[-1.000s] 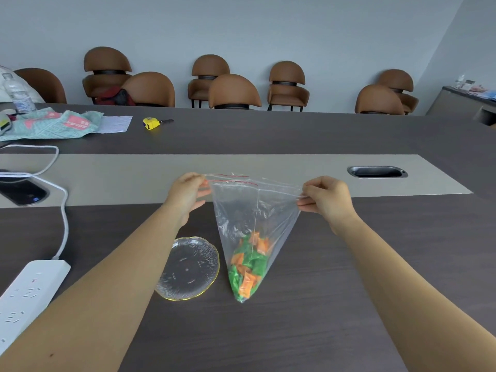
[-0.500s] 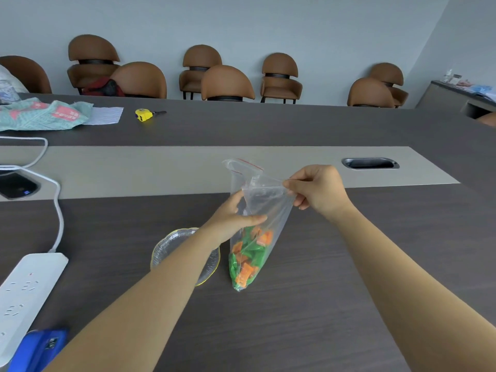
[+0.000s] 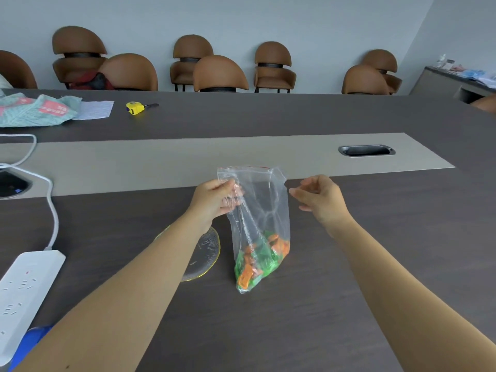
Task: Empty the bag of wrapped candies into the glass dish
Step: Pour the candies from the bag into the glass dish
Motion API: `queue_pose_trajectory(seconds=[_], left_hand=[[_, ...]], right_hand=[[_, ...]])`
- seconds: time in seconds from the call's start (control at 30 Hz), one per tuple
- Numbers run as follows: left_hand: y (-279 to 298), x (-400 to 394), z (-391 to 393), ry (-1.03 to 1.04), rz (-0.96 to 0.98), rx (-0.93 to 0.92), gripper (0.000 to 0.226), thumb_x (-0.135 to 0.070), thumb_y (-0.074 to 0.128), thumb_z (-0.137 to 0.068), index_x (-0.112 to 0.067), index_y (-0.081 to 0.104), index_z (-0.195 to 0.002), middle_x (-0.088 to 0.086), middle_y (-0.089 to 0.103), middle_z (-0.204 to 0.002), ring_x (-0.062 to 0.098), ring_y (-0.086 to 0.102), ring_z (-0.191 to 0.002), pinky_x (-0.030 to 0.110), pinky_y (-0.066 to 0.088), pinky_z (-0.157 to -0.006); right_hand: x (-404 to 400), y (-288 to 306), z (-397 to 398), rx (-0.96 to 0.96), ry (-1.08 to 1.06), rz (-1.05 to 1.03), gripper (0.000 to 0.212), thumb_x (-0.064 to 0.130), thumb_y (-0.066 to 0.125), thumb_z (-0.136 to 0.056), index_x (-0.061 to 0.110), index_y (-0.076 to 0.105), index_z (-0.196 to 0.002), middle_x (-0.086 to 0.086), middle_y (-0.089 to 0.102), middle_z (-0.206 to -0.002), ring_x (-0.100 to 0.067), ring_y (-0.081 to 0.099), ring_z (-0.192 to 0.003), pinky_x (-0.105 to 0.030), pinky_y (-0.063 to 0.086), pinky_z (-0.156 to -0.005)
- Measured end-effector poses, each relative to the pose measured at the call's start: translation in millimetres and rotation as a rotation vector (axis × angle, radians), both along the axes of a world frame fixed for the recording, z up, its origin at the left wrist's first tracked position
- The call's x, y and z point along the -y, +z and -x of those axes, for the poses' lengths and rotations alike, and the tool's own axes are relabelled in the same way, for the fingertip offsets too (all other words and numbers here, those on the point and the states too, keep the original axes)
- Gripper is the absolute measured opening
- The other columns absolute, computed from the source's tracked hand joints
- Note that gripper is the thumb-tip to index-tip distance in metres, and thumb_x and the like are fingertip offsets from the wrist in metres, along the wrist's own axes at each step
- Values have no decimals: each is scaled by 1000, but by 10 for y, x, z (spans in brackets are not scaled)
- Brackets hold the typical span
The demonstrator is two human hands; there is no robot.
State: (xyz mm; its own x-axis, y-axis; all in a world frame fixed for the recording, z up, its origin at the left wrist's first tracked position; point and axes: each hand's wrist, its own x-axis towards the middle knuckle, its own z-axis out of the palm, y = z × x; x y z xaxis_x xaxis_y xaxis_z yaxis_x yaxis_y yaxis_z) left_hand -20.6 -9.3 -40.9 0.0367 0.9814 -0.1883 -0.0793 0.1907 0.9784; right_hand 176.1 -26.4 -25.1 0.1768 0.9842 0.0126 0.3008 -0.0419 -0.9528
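A clear zip bag stands upright on the dark table, with orange and green wrapped candies piled in its bottom corner. My left hand pinches the bag's upper left side just below the red zip strip. Apart from the bag, my right hand hovers close to its upper right edge, fingers curled and holding nothing. The glass dish with a yellow rim lies on the table just left of the bag, and my left forearm hides much of it.
A white power strip with its cable lies at the left, a blue object below it. A black phone, a yellow tape measure and cloth packaging sit farther back. A cable slot is right of centre. Brown chairs line the far wall.
My right hand has let go of the bag's top right corner and drawn slightly away. My left hand moved up the bag and now holds it near the zip.
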Motion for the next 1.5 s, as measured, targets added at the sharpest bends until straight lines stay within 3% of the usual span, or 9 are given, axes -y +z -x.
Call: queue_pose_trajectory(seconds=[0.17,0.37,0.5,0.83,1.03,1.1,1.3,1.4,1.5], left_hand=[[-37,4,88,-40,29,-8,13,-18,48,-90,-17,60,-86,-4,68,-73,2,67,-52,22,51,-70],[-177,40,143,-25,56,-30,9,-23,48,-90,-22,55,-84,-3,60,-87,13,59,-82,33,45,-89],[-439,156,89,-106,148,-152,18,-29,50,-88,-20,59,-101,-4,59,-101,15,53,-104,34,34,-102],[-405,319,321,14,366,20,40,-31,41,-93,-9,43,-59,-1,56,-33,15,56,-37,32,55,-56],[-511,552,741,88,460,-122,36,-22,38,-95,-16,44,-60,3,45,-46,7,50,-23,31,45,-72],[-615,603,898,135,524,-104,36,-24,41,-94,-14,47,-60,1,39,-56,5,48,-24,26,51,-81],[-949,558,1139,270,582,-106,31,-18,44,-92,-9,47,-62,0,49,-36,7,41,-31,15,39,-32],[-992,471,1109,265,624,-60,18,-11,46,-90,-4,53,-75,7,51,-65,13,48,-53,22,48,-50],[-1034,454,1089,242,660,-14,16,-16,47,-91,-3,54,-87,9,54,-77,19,56,-70,28,52,-71]], right_hand=[[-151,-260,79,34,104,195,75,28,67,-76,5,31,-137,-10,35,-145,-24,37,-131,-29,33,-99],[-284,-360,189,68,199,179,11,12,63,-78,2,60,-77,-11,52,-76,-19,46,-70,-20,36,-56],[-298,-345,216,110,205,70,20,12,58,-82,9,48,-65,-6,35,-60,-15,29,-55,-20,29,-47],[-191,-289,377,161,282,58,42,9,52,-85,12,44,-43,-5,48,-48,-13,44,-43,-26,39,-55],[-94,-555,829,155,337,203,45,7,57,-82,11,41,-40,7,46,-30,0,38,-24,-11,32,-35],[-53,-645,985,127,342,260,44,8,56,-83,10,40,-43,0,45,-40,-5,43,-32,-14,35,-39],[66,-764,1155,-120,425,459,27,31,49,-88,6,59,-93,-10,63,-88,-24,61,-85,-33,50,-83],[176,-873,1046,11,523,508,40,26,57,-84,7,53,-119,-6,59,-115,-20,54,-110,-35,38,-105],[313,-1006,977,126,631,571,50,26,63,-79,11,49,-125,-2,55,-126,-13,48,-111,-28,32,-98]])
